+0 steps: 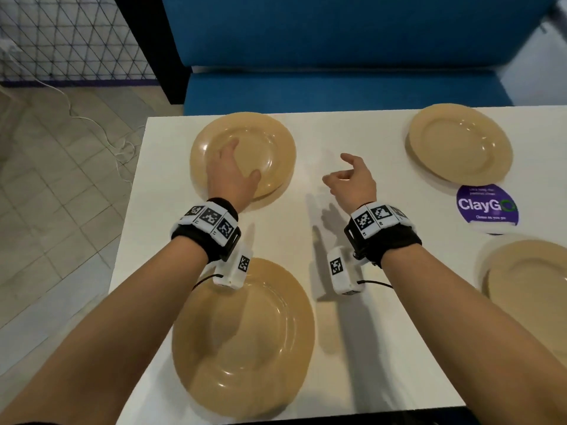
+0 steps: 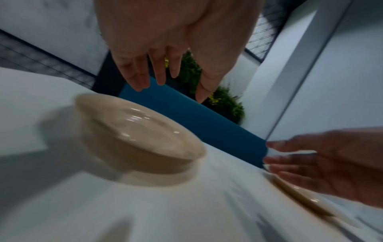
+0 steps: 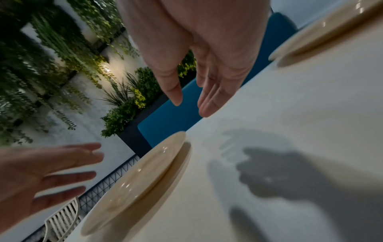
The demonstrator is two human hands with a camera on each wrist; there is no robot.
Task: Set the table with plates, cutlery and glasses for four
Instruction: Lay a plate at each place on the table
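Note:
Four tan plates lie on the white table (image 1: 368,271). My left hand (image 1: 233,167) hovers over the far left plate (image 1: 260,142) with relaxed fingers and holds nothing; the left wrist view shows that hand (image 2: 172,88) above the blurred plate (image 2: 140,135). My right hand (image 1: 348,174) hangs over bare table between the far plates, fingers loosely curled and empty. The right wrist view shows the right hand (image 3: 190,108) with fingers straight, beside the far left plate (image 3: 140,176). The far right plate (image 1: 460,142), near left plate (image 1: 245,335) and near right plate (image 1: 530,289) lie untouched.
A purple round ClayGo sticker (image 1: 487,207) sits on the table between the two right plates. A blue bench (image 1: 337,87) runs along the table's far edge. Left of the table is tiled floor with a white cable (image 1: 92,118) and a wire fence.

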